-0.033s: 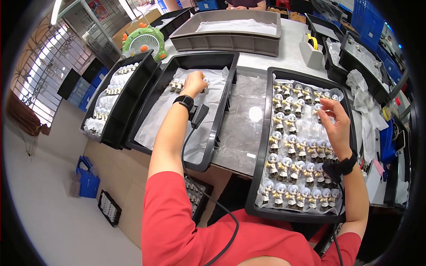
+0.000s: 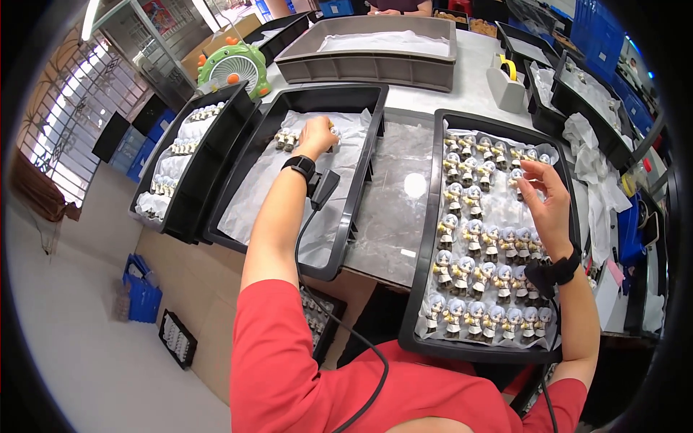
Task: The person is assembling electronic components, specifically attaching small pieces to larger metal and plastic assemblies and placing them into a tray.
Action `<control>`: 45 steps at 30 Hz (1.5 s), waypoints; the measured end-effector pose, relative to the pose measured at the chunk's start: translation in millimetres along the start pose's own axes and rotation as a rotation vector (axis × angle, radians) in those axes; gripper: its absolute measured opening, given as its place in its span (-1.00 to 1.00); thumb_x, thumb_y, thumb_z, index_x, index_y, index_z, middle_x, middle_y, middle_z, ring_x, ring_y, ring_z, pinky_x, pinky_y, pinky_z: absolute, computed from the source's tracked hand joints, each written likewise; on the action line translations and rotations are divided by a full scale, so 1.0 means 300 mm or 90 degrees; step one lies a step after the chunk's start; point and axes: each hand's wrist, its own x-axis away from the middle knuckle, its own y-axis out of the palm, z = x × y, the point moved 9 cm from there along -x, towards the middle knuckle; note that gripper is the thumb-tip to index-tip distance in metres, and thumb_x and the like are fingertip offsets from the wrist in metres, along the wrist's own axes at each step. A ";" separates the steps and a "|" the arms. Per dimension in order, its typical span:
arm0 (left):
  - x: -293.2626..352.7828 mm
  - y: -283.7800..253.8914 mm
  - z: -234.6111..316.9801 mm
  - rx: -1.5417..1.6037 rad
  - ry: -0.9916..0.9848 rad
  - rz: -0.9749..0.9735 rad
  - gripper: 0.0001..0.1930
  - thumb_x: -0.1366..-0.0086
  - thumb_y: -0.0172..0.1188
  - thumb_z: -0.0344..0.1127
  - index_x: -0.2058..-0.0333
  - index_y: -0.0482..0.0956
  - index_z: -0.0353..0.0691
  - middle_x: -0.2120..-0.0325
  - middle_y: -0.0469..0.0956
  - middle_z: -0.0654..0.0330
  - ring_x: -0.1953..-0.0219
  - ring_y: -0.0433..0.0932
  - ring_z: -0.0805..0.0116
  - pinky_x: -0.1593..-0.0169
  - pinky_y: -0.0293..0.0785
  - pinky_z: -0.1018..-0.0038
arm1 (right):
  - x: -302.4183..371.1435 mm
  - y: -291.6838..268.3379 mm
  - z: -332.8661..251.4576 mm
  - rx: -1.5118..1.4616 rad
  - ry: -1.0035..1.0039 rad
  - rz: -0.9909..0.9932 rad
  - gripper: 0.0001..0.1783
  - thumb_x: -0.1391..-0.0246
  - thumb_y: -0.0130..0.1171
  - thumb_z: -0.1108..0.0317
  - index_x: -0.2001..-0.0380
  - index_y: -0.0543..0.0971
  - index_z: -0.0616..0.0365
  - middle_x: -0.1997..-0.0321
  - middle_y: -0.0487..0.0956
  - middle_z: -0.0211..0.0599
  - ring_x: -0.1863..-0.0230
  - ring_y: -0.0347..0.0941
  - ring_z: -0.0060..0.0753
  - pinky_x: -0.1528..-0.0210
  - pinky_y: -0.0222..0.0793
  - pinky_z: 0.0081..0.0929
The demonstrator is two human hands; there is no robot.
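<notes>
In the white-lined black tray on the left (image 2: 236,227), my left hand (image 2: 315,137) is curled over a small figurine (image 2: 334,131). That figurine peeks out past its right side, and the fingertips are mostly hidden. Just left of this hand, a few similar figurines (image 2: 284,139) lie on the lining. The right black tray (image 2: 427,278) holds rows of pale-haired figurines (image 2: 474,316) in white and gold clothing. Near its upper right, my right hand (image 2: 546,203) has thumb and index finger closed about one figurine (image 2: 515,177).
Another black tray with rows of figurines (image 2: 164,185) stands at far left. Behind are a green fan (image 2: 232,70), a large grey-brown bin (image 2: 366,72) and a tape dispenser (image 2: 507,86). More trays crowd the right. A black cable (image 2: 346,326) hangs from my left wrist.
</notes>
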 end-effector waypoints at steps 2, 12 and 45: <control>0.009 0.021 0.003 -0.010 -0.011 -0.032 -0.65 0.15 0.30 -0.27 0.31 0.59 -0.22 0.35 0.57 0.01 0.23 0.55 0.13 0.13 0.44 0.34 | -0.001 0.001 0.014 -0.005 0.010 -0.003 -0.74 0.01 0.12 0.47 0.19 0.50 0.22 0.22 0.51 -0.29 0.27 0.44 -0.52 0.24 0.37 -0.61; -0.018 0.093 -0.001 -0.096 0.066 -0.017 -0.69 0.04 0.16 -0.40 0.24 0.56 -0.19 0.15 0.47 -0.03 0.11 0.48 0.04 0.03 0.40 0.24 | -0.024 -0.067 0.064 0.046 0.022 0.065 -0.78 -0.01 0.10 0.45 0.23 0.52 0.23 0.29 0.55 -0.28 0.29 0.48 -0.52 0.23 0.37 -0.60; 0.759 -0.038 0.971 1.079 0.134 -0.651 -0.58 -0.30 0.00 -0.28 -0.11 0.20 -0.17 0.10 0.41 0.25 0.07 0.42 0.41 -0.03 0.33 0.44 | 0.049 -0.021 -0.135 -0.135 -0.132 -0.050 -0.57 0.11 0.27 0.43 0.10 0.44 0.17 0.14 0.49 -0.32 0.12 0.43 -0.49 0.16 0.37 -0.55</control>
